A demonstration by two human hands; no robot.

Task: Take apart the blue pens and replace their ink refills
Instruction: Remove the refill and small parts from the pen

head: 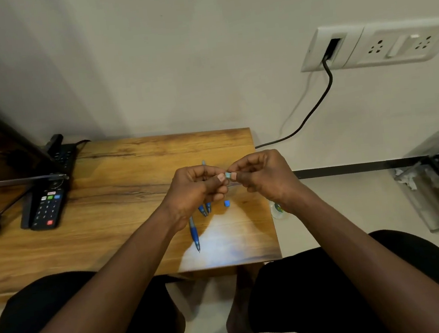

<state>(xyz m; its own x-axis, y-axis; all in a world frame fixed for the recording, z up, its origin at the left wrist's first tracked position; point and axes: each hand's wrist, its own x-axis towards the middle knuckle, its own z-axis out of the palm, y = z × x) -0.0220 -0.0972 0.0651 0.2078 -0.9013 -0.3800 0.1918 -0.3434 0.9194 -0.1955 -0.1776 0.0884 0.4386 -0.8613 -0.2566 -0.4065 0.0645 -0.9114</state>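
As I sit facing the wooden table (108, 211), its top fills my view from 9 o'clock to the centre. On the floor at 3 o'clock stands a clear plastic box (437, 212); something white and crumpled lies in its far end, and I cannot tell what it is. A black remote (46, 206) lies on the table at 9 o'clock.

My left hand (193, 189) and my right hand (266, 177) meet above the table's right half, at the centre of my view, with the fingers curled. Each pinches one side of a small pale-blue pen part (228, 176) between the tips of thumb and forefinger. Both grips are pressed tight on it, and the thumbnails nearly touch.

Under my left hand, toward 6 o'clock, two blue pens (204, 210) lie side by side on the wood. A third pen (194, 235) lies nearer me at 7 o'clock, its tip pointing my way. A loose blue cap (227, 203) sits on the table just below my thumbs.
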